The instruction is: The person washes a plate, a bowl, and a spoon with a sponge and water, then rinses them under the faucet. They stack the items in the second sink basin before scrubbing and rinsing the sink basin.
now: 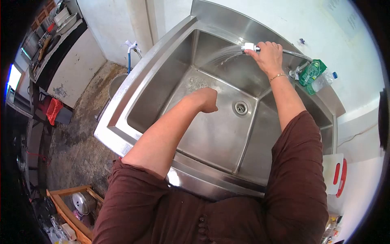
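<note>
Right hand closed round sprayer at far side of sink, water fanning left; left hand over mid-sink, fingers hidden, cannot tell if gripping.

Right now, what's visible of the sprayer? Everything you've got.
The sprayer has a white, plastic-looking head with a metallic-looking piece behind it, leading to a silvery hose. It is running, fanning water toward the picture's left, into the metal sink. It is held roughly level near the sink's back edge. The right hand grips it behind the head, hiding part.
</note>
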A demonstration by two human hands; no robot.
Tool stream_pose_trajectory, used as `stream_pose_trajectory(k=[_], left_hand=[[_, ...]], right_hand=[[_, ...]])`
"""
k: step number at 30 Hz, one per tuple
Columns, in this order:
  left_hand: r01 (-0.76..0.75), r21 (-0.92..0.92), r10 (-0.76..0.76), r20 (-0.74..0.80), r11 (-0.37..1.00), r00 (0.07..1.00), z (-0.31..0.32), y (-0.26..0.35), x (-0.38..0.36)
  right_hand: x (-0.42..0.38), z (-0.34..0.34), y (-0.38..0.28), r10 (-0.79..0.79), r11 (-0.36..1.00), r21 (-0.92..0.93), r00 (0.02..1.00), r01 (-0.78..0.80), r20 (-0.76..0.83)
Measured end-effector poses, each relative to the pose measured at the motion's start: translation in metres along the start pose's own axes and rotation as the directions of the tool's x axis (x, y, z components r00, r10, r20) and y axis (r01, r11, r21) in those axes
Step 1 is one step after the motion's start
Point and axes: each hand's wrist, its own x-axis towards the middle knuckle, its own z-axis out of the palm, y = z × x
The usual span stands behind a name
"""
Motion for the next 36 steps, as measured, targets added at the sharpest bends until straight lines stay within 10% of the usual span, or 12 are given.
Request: stream_pose_trajectory(k=[10, 19, 24, 27, 30, 32, 36], left_hand=[[0.031, -0.053, -0.039, -0.148, 0.998, 0.988, -0.015, -0.017, -0.010], [0.115, -0.175, -0.178, -0.403, 0.978, 0.898, -0.032, -0.053, -0.013], [0.016, -0.410, -0.083, -0.148, 0.912, 0.985, -0.013, -0.043, 0.013], [0.129, -0.836, -0.129, 0.071, 0.534, 0.989, -0.001, -0.030, 0.023], [0.044, -0.864, -0.106, -0.011, 0.501, 0.994, 0.007, -0.028, 0.030], [-0.275, -0.664, -0.073, -0.446, 0.695, 0.892, 0.011, -0.027, 0.031], [-0.433, -0.600, 0.067, -0.533, 0.672, 0.843, 0.003, -0.020, 0.030]], right_hand=[[0.007, -0.001, 0.001, 0.071, 0.997, 0.037, 0.986, -0.067, -0.150], [-0.032, -0.055, 0.004, -0.065, 0.936, 0.349, 0.997, 0.046, 0.043], [-0.051, -0.070, 0.026, -0.064, 0.881, 0.467, 0.997, 0.073, -0.034], [-0.057, -0.067, 0.033, -0.056, 0.874, 0.479, 0.996, 0.082, -0.069], [-0.058, -0.066, 0.028, -0.076, 0.865, 0.491, 0.995, 0.101, -0.070], [-0.058, -0.063, 0.026, -0.091, 0.861, 0.497, 0.994, 0.107, -0.055], [-0.053, -0.053, 0.022, -0.127, 0.876, 0.470, 0.992, 0.110, 0.004]])
